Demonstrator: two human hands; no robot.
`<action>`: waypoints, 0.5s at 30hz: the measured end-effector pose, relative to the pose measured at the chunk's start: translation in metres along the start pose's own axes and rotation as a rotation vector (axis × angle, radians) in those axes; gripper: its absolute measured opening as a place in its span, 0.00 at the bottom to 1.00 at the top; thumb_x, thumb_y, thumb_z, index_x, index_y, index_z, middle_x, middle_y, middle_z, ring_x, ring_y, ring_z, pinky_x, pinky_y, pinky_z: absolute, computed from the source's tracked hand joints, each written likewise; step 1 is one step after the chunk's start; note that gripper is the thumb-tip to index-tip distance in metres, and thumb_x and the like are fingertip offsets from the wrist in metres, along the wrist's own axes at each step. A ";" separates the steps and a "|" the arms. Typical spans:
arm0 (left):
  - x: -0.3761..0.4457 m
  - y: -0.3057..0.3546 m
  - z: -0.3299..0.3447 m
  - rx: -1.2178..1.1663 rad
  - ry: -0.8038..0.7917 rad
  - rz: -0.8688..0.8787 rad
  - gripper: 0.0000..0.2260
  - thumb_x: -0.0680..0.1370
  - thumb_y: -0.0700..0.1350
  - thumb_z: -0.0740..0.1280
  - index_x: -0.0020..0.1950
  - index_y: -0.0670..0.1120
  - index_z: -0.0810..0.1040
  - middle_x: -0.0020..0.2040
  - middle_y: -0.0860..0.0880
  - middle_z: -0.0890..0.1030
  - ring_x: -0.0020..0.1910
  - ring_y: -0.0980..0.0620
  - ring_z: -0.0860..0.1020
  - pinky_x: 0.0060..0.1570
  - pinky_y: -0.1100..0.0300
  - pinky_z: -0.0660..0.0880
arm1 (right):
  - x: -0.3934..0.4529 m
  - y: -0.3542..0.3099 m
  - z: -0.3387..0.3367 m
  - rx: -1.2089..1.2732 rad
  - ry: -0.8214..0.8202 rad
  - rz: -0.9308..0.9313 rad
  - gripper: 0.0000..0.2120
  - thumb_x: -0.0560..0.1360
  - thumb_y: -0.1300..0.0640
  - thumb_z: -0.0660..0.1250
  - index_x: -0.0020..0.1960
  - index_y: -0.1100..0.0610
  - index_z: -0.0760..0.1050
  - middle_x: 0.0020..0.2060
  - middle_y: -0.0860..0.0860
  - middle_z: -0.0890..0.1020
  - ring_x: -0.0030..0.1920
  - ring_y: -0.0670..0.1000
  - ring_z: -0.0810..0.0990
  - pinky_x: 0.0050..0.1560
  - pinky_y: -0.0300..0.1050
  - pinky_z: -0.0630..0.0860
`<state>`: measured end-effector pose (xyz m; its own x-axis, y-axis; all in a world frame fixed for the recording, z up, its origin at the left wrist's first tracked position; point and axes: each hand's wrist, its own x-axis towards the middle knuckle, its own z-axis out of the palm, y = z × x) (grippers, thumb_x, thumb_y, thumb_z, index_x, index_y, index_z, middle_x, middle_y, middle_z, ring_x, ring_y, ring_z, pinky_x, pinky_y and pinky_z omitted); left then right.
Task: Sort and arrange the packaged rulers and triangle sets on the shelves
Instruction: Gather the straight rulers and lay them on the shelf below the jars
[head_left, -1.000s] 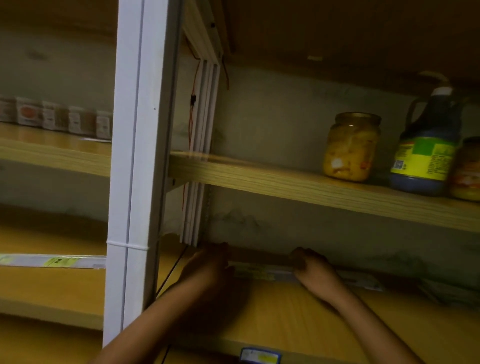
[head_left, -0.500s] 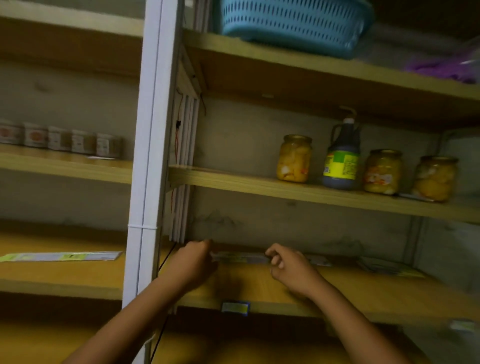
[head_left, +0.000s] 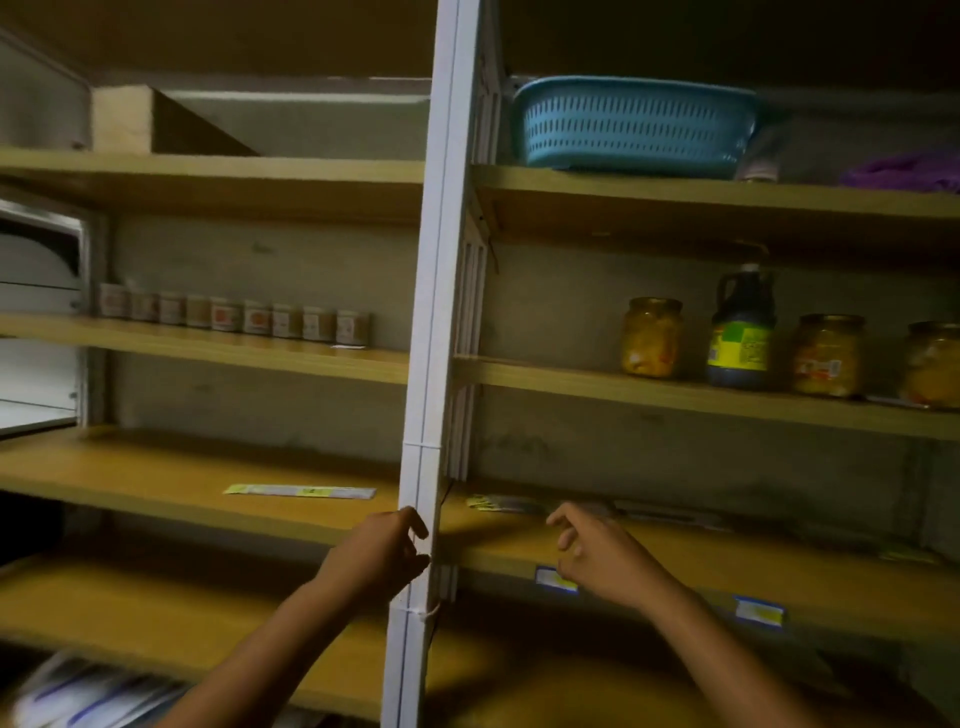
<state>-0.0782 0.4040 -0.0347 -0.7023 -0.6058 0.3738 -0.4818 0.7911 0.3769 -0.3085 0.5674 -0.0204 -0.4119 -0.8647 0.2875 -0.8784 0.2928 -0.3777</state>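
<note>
Both hands are held empty before the shelf; left hand (head_left: 382, 556) fingers loosely curled by the white post (head_left: 434, 312); right hand (head_left: 597, 553) fingers relaxed, apart. One packaged ruler (head_left: 300, 491) is laid flat left of the post; another package (head_left: 498, 503), seemingly a ruler, is seen dimly behind the right hand.

A blue slotted basket (head_left: 634, 124) sits on the top right shelf; below it stand three glass jars of preserves (head_left: 652, 336) and a dark bottle with a green label (head_left: 740, 335); small labelled jars (head_left: 234, 314) line the left shelf

Dim room, wooden shelves (head_left: 208, 348), white upright post (head_left: 439, 312), grey back wall (head_left: 561, 312)
</note>
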 end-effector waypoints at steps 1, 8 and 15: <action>-0.004 -0.010 -0.005 -0.004 -0.001 -0.021 0.14 0.76 0.48 0.69 0.61 0.51 0.73 0.54 0.52 0.80 0.49 0.58 0.79 0.50 0.64 0.78 | 0.002 -0.010 0.003 -0.003 -0.003 -0.011 0.20 0.70 0.56 0.68 0.58 0.42 0.69 0.47 0.41 0.75 0.46 0.45 0.77 0.49 0.48 0.78; -0.016 -0.089 -0.038 -0.027 0.019 -0.075 0.15 0.77 0.46 0.68 0.62 0.52 0.72 0.57 0.52 0.79 0.51 0.57 0.79 0.51 0.63 0.79 | 0.035 -0.089 0.041 0.030 0.003 -0.070 0.19 0.73 0.56 0.70 0.59 0.41 0.69 0.47 0.41 0.75 0.46 0.42 0.76 0.47 0.40 0.78; -0.003 -0.200 -0.080 -0.011 0.006 -0.057 0.15 0.77 0.46 0.68 0.62 0.51 0.73 0.55 0.53 0.80 0.50 0.59 0.78 0.51 0.63 0.79 | 0.086 -0.177 0.097 0.097 -0.021 -0.089 0.19 0.73 0.57 0.69 0.60 0.42 0.69 0.48 0.43 0.76 0.46 0.46 0.78 0.50 0.49 0.81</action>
<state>0.0619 0.2404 -0.0434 -0.6708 -0.6505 0.3563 -0.5151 0.7542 0.4073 -0.1653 0.4018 -0.0142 -0.3274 -0.8941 0.3055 -0.8833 0.1748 -0.4350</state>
